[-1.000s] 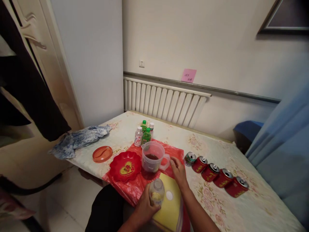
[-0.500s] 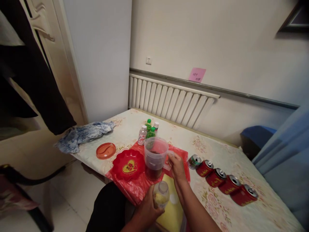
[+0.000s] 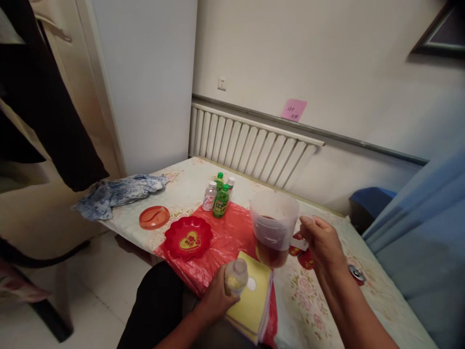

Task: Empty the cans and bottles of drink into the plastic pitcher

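Note:
My right hand (image 3: 321, 242) is closed around the handle of a clear plastic measuring jug (image 3: 274, 213), which is raised above the table and holds reddish-brown liquid. In my left hand (image 3: 216, 298) is a small clear bottle (image 3: 236, 277) with its mouth uncapped; it stands almost upright. Something yellowish shows through its wall, but I cannot make out what. Just under the bottle and jug lies a yellow-covered stack of booklets (image 3: 250, 291). A red plastic bag (image 3: 232, 228) is spread beneath, with a scalloped red plate (image 3: 170, 247) on its left part.
Several small bottles, among them a green-capped one (image 3: 221, 202), stand behind the bag. An orange lid (image 3: 154, 218) and a blue patterned cloth (image 3: 121, 194) lie to the left. Cans, one topped in silver (image 3: 357, 274), sit on the right, partly hidden by my arm.
The jug has lifted off the red bag and moved right with my right hand. My left hand keeps the bottle near the same place. The view has shifted slightly.

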Tool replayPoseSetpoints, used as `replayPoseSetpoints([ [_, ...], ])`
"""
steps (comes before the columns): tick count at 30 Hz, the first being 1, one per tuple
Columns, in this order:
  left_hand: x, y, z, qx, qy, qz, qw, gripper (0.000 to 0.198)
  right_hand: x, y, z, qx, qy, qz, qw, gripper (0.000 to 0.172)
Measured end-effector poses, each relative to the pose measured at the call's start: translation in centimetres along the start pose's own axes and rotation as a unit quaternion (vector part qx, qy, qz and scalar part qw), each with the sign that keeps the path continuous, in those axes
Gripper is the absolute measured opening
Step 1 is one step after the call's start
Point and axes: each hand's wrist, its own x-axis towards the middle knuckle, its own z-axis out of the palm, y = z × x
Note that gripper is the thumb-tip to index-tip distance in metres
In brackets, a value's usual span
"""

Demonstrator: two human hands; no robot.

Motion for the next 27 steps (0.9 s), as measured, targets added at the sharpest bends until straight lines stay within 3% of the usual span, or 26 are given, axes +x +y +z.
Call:
replayPoseSetpoints([
  [7, 0.6, 1.4, 0.2, 0.054, 0.025, 0.025, 0.998, 0.071, -2.7, -0.6, -6.3, -0.088, -0.010, 0.031, 0.996, 0.037],
  [12, 1.2, 2.3, 0.7, 0.086, 0.031, 0.057, 0.994, 0.070, -4.0, 0.1, -9.2, -0.136, -0.017, 0.043, 0.990, 0.037],
  [19, 1.9, 2.8, 1.3, 0.129, 0.024, 0.066, 0.989, 0.069, -4.2, 0.5, -11.3, -0.187, -0.044, 0.038, 0.981, 0.040],
  [27, 1.7, 3.1, 1.6, 0.132, 0.020, 0.074, 0.988, 0.068, -4.0, -0.1, -11.5, -0.235, -0.069, 0.059, 0.968, 0.038],
])
